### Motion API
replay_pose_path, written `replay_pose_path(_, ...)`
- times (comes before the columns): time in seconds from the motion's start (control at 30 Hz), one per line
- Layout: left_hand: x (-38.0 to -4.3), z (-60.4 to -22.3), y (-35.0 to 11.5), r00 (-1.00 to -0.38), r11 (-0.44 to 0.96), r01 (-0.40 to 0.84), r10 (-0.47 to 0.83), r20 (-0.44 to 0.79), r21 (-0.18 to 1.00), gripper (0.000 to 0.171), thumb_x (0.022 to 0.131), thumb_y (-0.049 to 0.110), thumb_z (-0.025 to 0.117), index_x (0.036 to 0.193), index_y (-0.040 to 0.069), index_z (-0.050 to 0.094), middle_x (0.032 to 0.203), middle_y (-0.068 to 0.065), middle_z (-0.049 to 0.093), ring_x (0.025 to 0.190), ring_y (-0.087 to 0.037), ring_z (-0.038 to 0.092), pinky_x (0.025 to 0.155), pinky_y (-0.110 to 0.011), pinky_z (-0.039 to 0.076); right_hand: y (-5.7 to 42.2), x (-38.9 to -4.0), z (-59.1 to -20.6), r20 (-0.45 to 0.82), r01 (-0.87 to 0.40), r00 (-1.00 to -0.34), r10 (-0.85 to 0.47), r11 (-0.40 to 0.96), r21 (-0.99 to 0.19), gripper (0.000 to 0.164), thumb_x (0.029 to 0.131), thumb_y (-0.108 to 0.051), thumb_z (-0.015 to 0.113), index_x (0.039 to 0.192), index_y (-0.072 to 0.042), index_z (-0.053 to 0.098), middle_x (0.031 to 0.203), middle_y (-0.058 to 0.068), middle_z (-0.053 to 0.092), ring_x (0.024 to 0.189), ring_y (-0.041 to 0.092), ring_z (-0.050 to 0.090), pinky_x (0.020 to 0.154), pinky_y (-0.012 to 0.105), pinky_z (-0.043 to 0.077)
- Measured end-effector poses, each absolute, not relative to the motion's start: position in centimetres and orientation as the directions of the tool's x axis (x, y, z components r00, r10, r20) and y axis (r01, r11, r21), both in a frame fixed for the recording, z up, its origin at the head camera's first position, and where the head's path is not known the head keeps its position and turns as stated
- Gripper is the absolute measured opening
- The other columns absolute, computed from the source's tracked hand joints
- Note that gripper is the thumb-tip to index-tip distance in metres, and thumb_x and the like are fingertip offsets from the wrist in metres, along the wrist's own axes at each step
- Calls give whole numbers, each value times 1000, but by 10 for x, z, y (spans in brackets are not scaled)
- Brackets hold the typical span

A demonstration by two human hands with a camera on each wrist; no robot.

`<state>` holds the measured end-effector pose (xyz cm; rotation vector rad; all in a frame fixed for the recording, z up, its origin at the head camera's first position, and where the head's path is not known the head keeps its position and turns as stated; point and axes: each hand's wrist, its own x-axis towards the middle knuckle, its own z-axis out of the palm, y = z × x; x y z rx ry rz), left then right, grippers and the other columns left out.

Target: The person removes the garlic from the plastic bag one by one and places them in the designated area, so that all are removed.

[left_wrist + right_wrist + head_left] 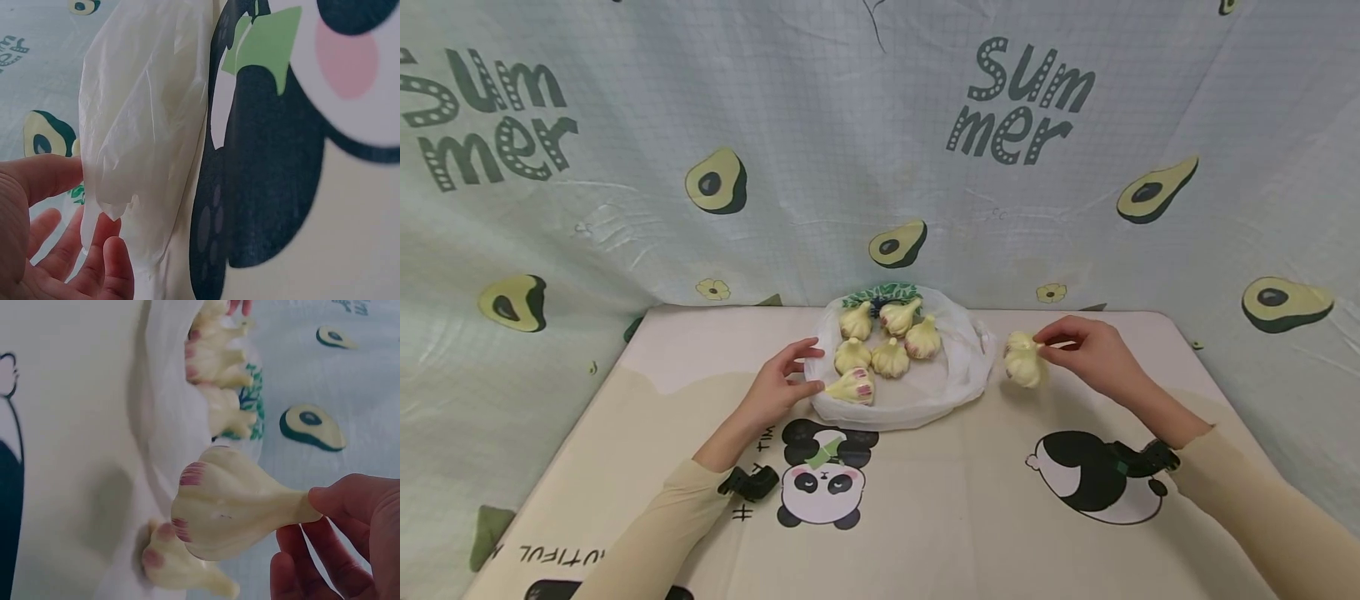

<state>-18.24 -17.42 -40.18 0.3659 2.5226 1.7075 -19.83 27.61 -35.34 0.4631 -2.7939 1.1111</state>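
A white plastic bag (936, 400) lies spread open, its rim rolled round several garlic bulbs (891, 358). At its left edge my left hand (777, 385) holds the rim. In the left wrist view the thumb (53, 175) reaches the bag's plastic (147, 112) from one side and the curled fingers (103, 256) from the other. Right of the bag, my right hand (1093, 354) pinches a garlic bulb (228, 503) by its stem between thumb and fingers, the purple-streaked base pointing away. Another garlic bulb (1019, 340) lies just behind it, partly hidden in the head view.
The table (940, 533) has a pale cover printed with pandas (822, 492). Behind it hangs a curtain (820, 108) with avocado prints. A green print (883, 293) shows on the bag's far side. Each wrist wears a black strap (751, 482).
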Motion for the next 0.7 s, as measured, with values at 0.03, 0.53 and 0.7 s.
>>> replay_pose_path(0.03,-182,-402,-174,-969,353,157,238,73,922,66,86,-6,69,146,-6,40,136,-28,54,108,-38,52,83,-25,45,280,-198,-354,196,-304,-953,-233,698,-648,16,90,-10,72,105,-3,74,107,11,70,98,26,67,77,19,52)
replay_pose_path(0.53,-181,-402,-175,-968,347,157,239,75,925,66,86,-7,69,146,-6,40,136,-28,54,108,-40,52,81,-21,46,325,-206,-371,180,-204,-976,-121,796,-570,21,92,-10,71,109,2,72,108,21,70,103,41,64,76,36,50)
replay_pose_path(0.7,-180,-399,-174,-967,348,158,244,74,924,66,87,-7,68,146,-6,40,136,-28,53,109,-40,51,82,-22,45,330,-214,-377,200,-179,-977,-77,805,-566,21,92,-9,69,109,3,71,108,24,69,104,43,62,79,48,49)
